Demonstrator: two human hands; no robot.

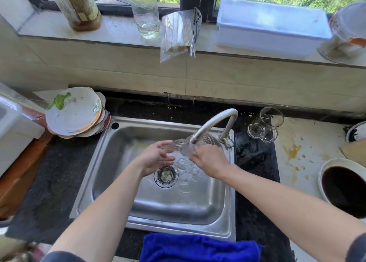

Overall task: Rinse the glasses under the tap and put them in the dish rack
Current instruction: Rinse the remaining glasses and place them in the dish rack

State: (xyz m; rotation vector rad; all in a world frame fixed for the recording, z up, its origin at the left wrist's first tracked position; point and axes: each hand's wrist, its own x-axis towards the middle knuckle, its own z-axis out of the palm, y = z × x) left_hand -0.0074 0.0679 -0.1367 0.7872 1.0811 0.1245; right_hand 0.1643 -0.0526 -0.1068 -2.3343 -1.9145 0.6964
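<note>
The labels on the bottle are too blurred to read.

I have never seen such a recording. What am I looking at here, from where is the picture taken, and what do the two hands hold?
There is no machine here. A person wears a camera on the head, so you look down along both bare arms at a steel sink. The left hand and the right hand together hold a clear glass on its side under the tap; water splashes below it. Beside the sink, on the right, more glasses wait on the counter. On the left stands a stack of dirty plates. A blue cloth lies at the near edge. No dish rack is clearly visible.
</note>
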